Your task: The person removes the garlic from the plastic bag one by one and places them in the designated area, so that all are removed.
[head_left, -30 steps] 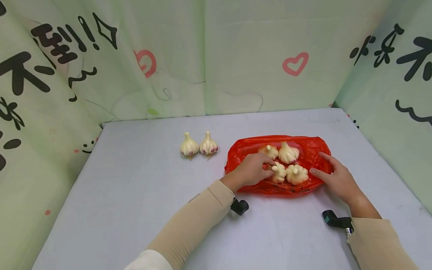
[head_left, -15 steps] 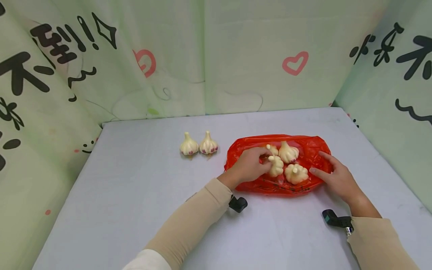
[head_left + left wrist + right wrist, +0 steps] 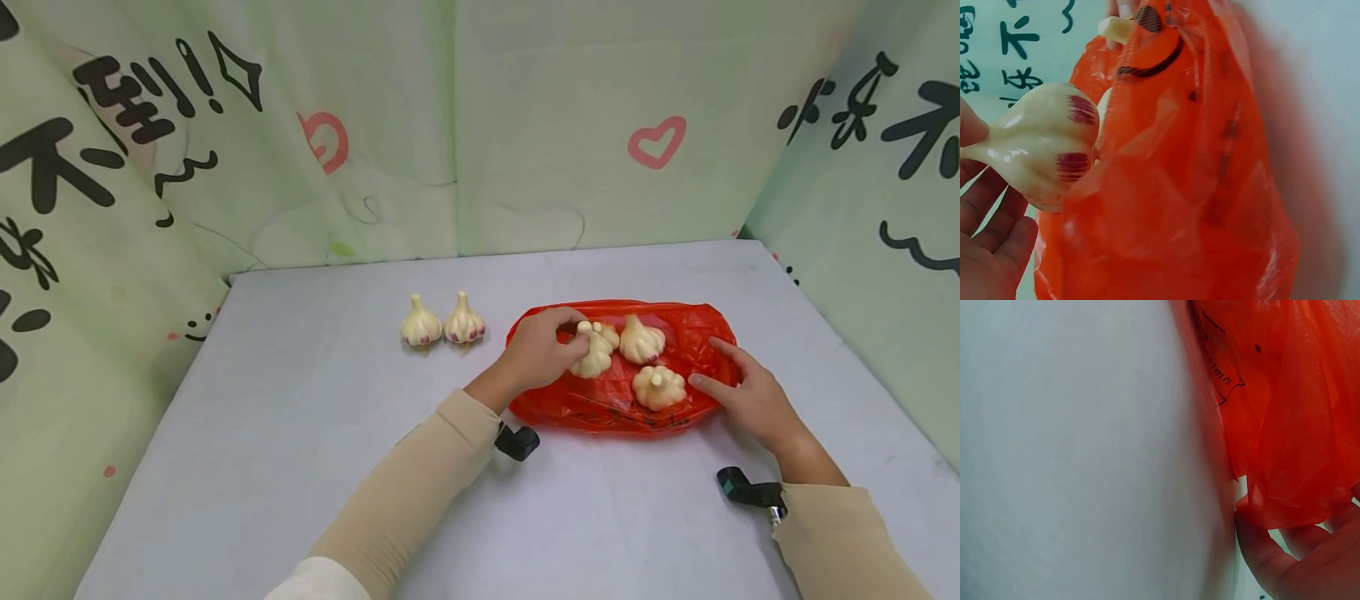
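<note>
My left hand (image 3: 536, 354) pinches a garlic bulb (image 3: 592, 358) by its stem, over the left part of a red plastic bag (image 3: 693, 337). In the left wrist view this bulb (image 3: 1047, 147) shows purple streaks and hangs beside the bag's side. My right hand (image 3: 761, 404) holds the bag's right edge, thumb toward the inside; in the right wrist view its fingers (image 3: 1266, 550) lie along the bag's end. Two garlic bulbs show plainly in the bag, one at the back (image 3: 642, 340) and one in front (image 3: 658, 388). Another bulb (image 3: 609, 335) is partly hidden behind the held one.
Two more garlic bulbs, a left one (image 3: 421, 322) and a right one (image 3: 463, 320), stand side by side on the white tabletop (image 3: 300, 400), left of the bag. A pale green printed curtain (image 3: 540, 150) encloses the table's back and sides.
My left hand has taken hold of the front-left garlic bulb in the bag and moved it up and to the left. The right hand stays at the bag's right edge.
</note>
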A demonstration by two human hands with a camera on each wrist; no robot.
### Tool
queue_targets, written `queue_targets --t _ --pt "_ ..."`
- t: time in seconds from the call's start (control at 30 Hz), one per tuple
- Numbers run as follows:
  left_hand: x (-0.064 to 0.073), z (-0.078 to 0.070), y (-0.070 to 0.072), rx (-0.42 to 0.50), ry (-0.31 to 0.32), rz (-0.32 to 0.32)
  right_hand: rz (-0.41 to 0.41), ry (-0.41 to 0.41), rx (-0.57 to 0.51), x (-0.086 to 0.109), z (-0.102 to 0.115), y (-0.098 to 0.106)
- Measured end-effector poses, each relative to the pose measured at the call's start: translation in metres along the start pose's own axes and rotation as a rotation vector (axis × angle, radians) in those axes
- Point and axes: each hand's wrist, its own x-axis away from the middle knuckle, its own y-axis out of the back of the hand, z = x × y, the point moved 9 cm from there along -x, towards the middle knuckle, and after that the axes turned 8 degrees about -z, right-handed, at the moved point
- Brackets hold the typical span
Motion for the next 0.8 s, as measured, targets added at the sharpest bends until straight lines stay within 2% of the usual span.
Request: queue_targets --t 0.2,0.43,0.57,0.8 --pt "-0.003 0.006 0.014 0.072 0.065 0.011 -0.002 0.002 -0.004 0.0 0.0 0.0" --pt "0.002 0.011 0.039 0.079 0.114 0.002 -0.002 -0.001 -0.006 0.002 0.0 0.0" --pt "0.005 0.012 0.056 0.087 0.119 -0.01 -0.006 0.004 -0.013 0.002 0.0 0.001" --pt "0.01 0.01 0.082 0.052 0.091 -0.026 -0.008 0.002 -0.019 0.001 0.0 0.001"
